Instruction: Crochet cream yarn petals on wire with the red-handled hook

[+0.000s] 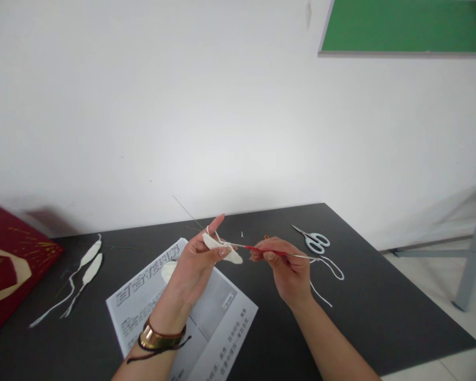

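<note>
Crochet petal (222, 248) pinched in left hand (193, 267); right hand (290, 271) closed around red hook (262, 250).

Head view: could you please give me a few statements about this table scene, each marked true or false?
The left hand holds a white crocheted piece. True.
The right hand holds the scissors. False: it holds a red-handled hook; the scissors lie on the table.
Two white petals lie left of the printed sheet. True.
The printed sheet lies on the floor. False: it lies on the table.
</note>
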